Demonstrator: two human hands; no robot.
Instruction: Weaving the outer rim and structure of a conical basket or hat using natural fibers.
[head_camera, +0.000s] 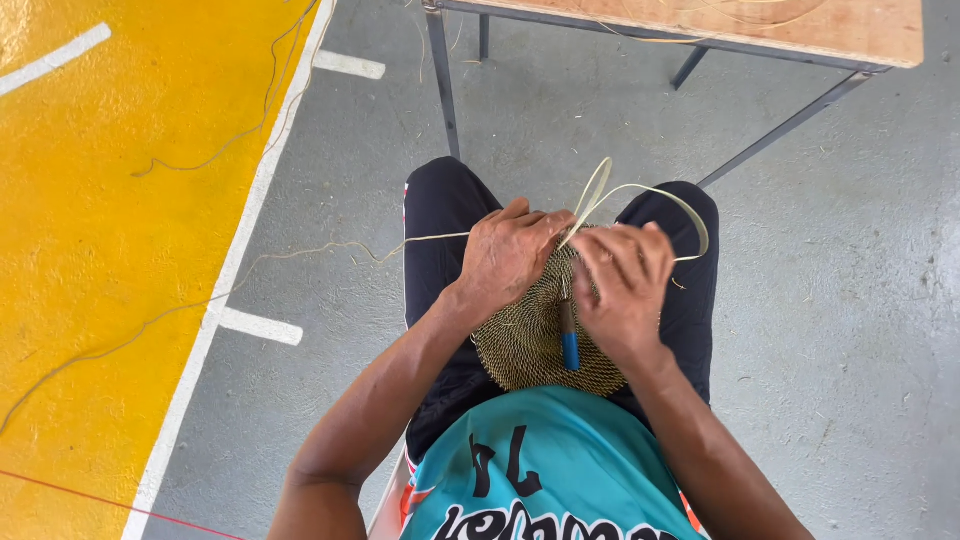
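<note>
A round, tightly woven disc of tan fibre (530, 335) rests on my lap over dark trousers. My left hand (510, 252) grips the disc's far rim, fingers curled over it. My right hand (625, 285) is closed at the same rim, pinching a pale flat strip (655, 192) that loops up and around to the right. A tool with a blue handle (569, 343) sticks out below my right hand, lying across the disc. A thin long fibre (300, 252) trails from the disc to the left across the floor.
A wooden table top (800, 25) on grey metal legs (443, 85) stands just ahead of my knees. Grey concrete floor (860, 300) lies to the right; a yellow painted area (100, 200) with white lines lies to the left. Loose fibres lie scattered about.
</note>
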